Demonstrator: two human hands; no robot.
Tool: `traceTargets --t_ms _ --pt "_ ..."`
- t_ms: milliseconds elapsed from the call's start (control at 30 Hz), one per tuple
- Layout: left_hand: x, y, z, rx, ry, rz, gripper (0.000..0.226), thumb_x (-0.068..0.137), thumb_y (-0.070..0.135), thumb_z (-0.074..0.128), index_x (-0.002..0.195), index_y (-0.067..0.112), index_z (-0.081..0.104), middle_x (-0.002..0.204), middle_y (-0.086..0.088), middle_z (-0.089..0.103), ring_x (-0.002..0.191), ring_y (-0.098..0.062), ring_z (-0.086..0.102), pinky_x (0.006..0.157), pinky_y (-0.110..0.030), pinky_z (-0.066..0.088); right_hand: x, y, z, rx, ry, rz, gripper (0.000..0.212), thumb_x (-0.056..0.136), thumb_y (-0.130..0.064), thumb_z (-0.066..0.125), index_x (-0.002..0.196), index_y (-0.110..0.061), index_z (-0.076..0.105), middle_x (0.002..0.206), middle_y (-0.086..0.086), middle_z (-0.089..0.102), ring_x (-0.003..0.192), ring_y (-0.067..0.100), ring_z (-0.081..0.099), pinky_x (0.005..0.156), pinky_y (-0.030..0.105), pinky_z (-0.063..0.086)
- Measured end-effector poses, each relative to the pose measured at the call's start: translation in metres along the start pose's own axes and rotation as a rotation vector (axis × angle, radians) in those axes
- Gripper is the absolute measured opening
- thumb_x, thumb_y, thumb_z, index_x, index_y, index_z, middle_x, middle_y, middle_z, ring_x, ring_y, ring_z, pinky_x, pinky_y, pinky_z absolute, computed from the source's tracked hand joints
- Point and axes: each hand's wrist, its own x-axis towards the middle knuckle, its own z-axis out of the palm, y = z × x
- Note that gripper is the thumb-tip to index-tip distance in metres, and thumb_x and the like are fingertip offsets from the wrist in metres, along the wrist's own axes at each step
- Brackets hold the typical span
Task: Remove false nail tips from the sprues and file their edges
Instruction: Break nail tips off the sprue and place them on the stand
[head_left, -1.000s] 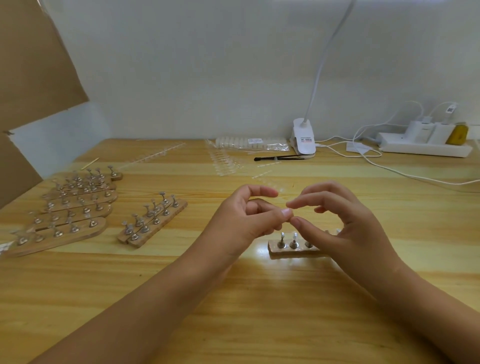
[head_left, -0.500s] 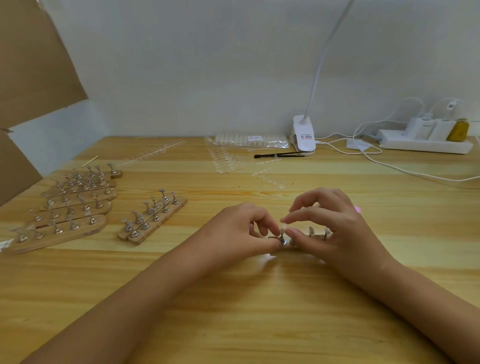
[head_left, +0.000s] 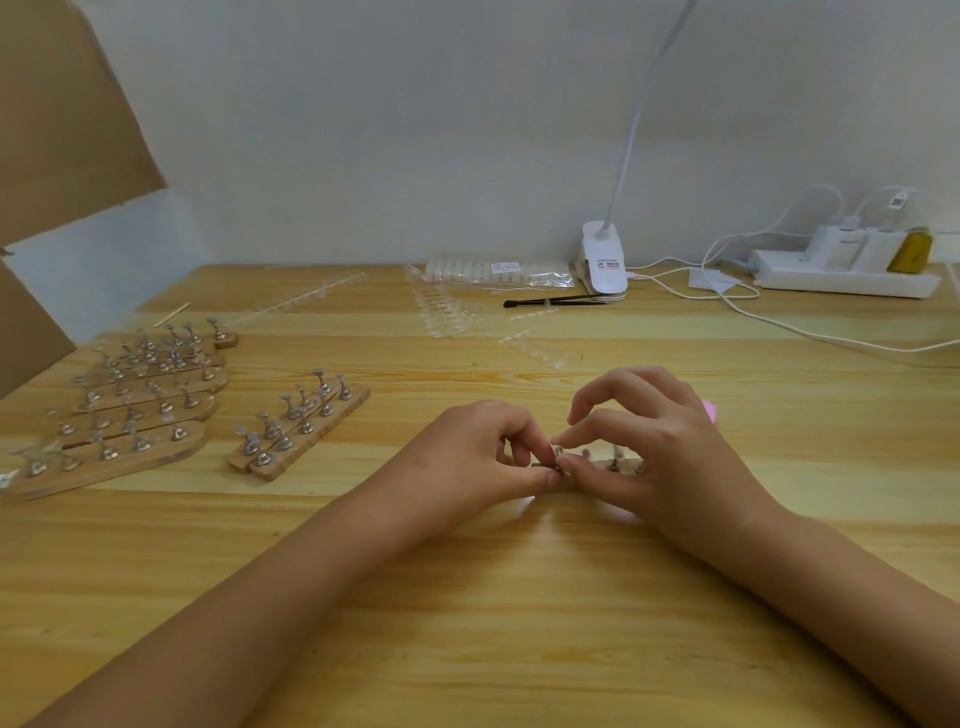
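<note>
At the left end of a short wooden strip of upright metal pegs (head_left: 618, 464), both the left hand (head_left: 478, 457) and the right hand (head_left: 670, 452) pinch the end peg (head_left: 557, 465). Any nail tip between the fingertips is too small to tell. Clear plastic sprues of nail tips (head_left: 447, 314) lie well beyond, on the pale wooden table (head_left: 519, 597).

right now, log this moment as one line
left hand: pinches end peg | right hand: pinches end peg | wooden nail stand: on table
</note>
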Motion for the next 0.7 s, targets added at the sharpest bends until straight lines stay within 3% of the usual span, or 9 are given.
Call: traceTargets --t_ms 100,200,300,367,433,500,533,600,700 --pt "0.000 0.001 0.001 -0.006 0.001 -0.004 0.014 0.077 0.043 0.079 0.076 0.042 0.066 0.071 0.028 0.053 0.063 0.007 0.047 0.059 -0.012 0.036 0.000 -0.001 -0.001 -0.044 0.001 -0.020 0.024 0.084 -0.039 0.066 0.081 -0.018 0.078 0.093 -0.002 0.067 0.100 0.028 0.061 0.087 0.045 0.045" --pt "0.000 0.000 -0.001 0.068 0.001 0.025 0.015 0.078 0.047 0.077 0.086 0.042 0.066 0.085 0.018 0.055 0.071 0.013 0.049 0.063 -0.008 0.038 -0.002 -0.002 0.000 0.001 -0.011 0.031 0.015 0.079 -0.033 0.080 0.085 -0.019 0.078 0.101 -0.001 0.066 0.106 0.027 0.057 0.090 0.047 0.043" --pt "0.001 0.001 0.000 0.177 -0.010 0.050 0.014 0.079 0.050 0.075 0.086 0.045 0.064 0.093 0.015 0.056 0.082 0.020 0.047 0.067 -0.003 0.037 0.001 0.000 -0.010 0.114 -0.047 0.148 0.038 0.076 -0.051 0.068 0.103 -0.025 0.075 0.116 -0.005 0.060 0.118 0.021 0.049 0.100 0.042 0.035" --pt "0.001 0.003 -0.004 0.193 -0.052 0.038 0.014 0.077 0.049 0.078 0.081 0.047 0.064 0.092 0.016 0.057 0.084 0.014 0.049 0.069 -0.007 0.038 0.005 0.009 -0.027 0.239 0.013 0.239 0.044 0.076 -0.055 0.060 0.111 -0.029 0.069 0.114 -0.010 0.059 0.113 0.011 0.052 0.100 0.030 0.038" --pt "-0.002 0.006 -0.016 0.158 -0.291 0.017 0.017 0.076 0.052 0.079 0.090 0.046 0.071 0.093 0.016 0.061 0.083 0.008 0.052 0.069 -0.011 0.038 0.005 0.024 -0.045 0.336 0.081 0.316 0.039 0.080 -0.050 0.057 0.113 -0.031 0.064 0.104 -0.014 0.061 0.098 0.001 0.058 0.089 0.014 0.045" --pt "-0.008 0.011 -0.034 0.091 -0.670 0.019 0.025 0.080 0.052 0.075 0.105 0.045 0.073 0.093 0.011 0.066 0.081 0.004 0.053 0.072 -0.018 0.040 0.001 0.042 -0.058 0.309 0.067 0.396 0.032 0.085 -0.041 0.058 0.115 -0.032 0.061 0.093 -0.012 0.064 0.087 0.001 0.062 0.077 0.013 0.049" --pt "-0.011 0.014 -0.041 0.056 -0.774 0.024 0.024 0.083 0.051 0.073 0.106 0.044 0.074 0.092 0.011 0.067 0.080 0.004 0.054 0.072 -0.015 0.040 -0.002 0.053 -0.062 0.247 0.019 0.440 0.029 0.087 -0.037 0.058 0.116 -0.032 0.061 0.090 -0.012 0.064 0.084 0.002 0.062 0.072 0.015 0.050" --pt "-0.011 0.018 -0.045 0.002 -0.718 0.031 0.017 0.086 0.047 0.072 0.103 0.044 0.073 0.093 0.021 0.068 0.081 0.008 0.057 0.072 -0.008 0.041 -0.006 0.071 -0.064 0.069 -0.152 0.526 0.032 0.090 -0.034 0.061 0.122 -0.032 0.059 0.089 -0.013 0.062 0.082 0.004 0.060 0.069 0.021 0.048" --pt "-0.003 0.016 -0.024 0.077 -0.438 0.051 0.031 0.084 0.043 0.076 0.112 0.049 0.065 0.105 0.031 0.058 0.089 0.015 0.052 0.076 -0.008 0.043 -0.010 0.083 -0.062 -0.148 -0.381 0.617 0.045 0.089 -0.050 0.058 0.131 -0.034 0.051 0.091 -0.015 0.057 0.080 0.002 0.055 0.070 0.030 0.049"
